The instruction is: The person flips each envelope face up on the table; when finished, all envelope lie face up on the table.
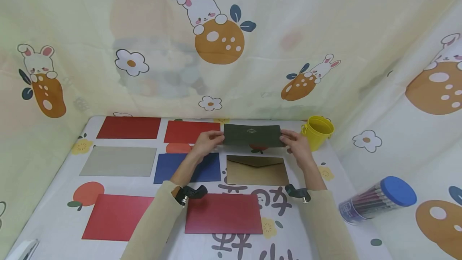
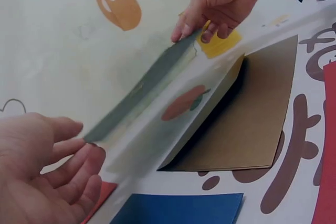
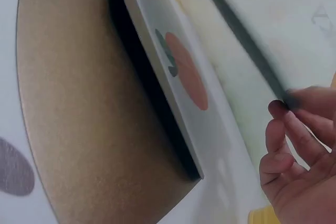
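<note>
Both hands hold a dark green envelope (image 1: 252,136) by its two short ends, raised over the back of the table. My left hand (image 1: 207,144) pinches its left end between thumb and fingers. At the opposite end my right hand (image 1: 298,147) pinches it the same way, near a yellow bucket (image 1: 313,141). A tan envelope (image 1: 256,173) with its flap slightly lifted lies on the table just in front of it. Beneath the left forearm is a blue envelope (image 1: 207,169). The right wrist view has the green envelope (image 3: 247,40) edge-on.
On the table (image 1: 54,212) lie a dark red envelope (image 1: 128,127), a bright red one (image 1: 185,131), a grey one (image 1: 117,161) and two pinkish-red ones, left (image 1: 115,218) and middle (image 1: 223,214). A blue-lidded tub of pens (image 1: 377,200) stands at right. Patterned cloth hangs behind.
</note>
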Demonstrator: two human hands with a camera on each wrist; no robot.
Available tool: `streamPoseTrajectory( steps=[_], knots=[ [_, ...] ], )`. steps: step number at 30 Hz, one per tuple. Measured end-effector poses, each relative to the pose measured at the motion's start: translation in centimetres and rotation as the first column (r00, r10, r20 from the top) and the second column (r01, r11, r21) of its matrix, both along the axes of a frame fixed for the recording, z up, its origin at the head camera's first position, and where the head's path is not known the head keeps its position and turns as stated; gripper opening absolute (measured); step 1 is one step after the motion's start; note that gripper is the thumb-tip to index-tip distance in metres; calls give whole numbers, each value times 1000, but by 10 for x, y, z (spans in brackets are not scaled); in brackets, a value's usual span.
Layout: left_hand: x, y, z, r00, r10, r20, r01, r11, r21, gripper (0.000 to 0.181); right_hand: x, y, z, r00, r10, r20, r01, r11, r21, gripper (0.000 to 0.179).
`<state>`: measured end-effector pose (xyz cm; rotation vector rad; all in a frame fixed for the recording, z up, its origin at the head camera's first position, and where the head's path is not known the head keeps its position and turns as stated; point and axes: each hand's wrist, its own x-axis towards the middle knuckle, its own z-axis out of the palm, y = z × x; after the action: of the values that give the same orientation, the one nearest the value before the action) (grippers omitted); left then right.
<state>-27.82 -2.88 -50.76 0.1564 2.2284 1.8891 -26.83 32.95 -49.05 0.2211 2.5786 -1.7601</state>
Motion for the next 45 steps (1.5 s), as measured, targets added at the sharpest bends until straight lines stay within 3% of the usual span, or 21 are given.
streamPoseTrajectory(
  steps=[10, 19, 24, 31, 45],
  knots=[
    [1, 4, -3, 998, -30, 64, 31, 999, -14, 37, -4, 0, -9, 1000, 15, 17, -17, 993, 116, 45],
    [0, 6, -7, 995, -56, 82, 58, 998, -20, 38, -6, -3, -14, 999, 40, 26, -44, 984, 170, 46],
    [1, 6, -7, 993, -59, 103, 59, 998, 5, 38, -6, -1, -17, 997, 66, 46, -75, 975, 211, 47],
    [3, 6, -4, 990, -84, 109, 82, 996, 27, 38, -5, 0, -22, 992, 123, 11, -121, 948, 295, 49],
    [5, 9, -12, 990, -107, 95, 106, 994, 24, 37, 2, 1, -24, 993, 104, 55, -115, 953, 282, 47]
  ],
)
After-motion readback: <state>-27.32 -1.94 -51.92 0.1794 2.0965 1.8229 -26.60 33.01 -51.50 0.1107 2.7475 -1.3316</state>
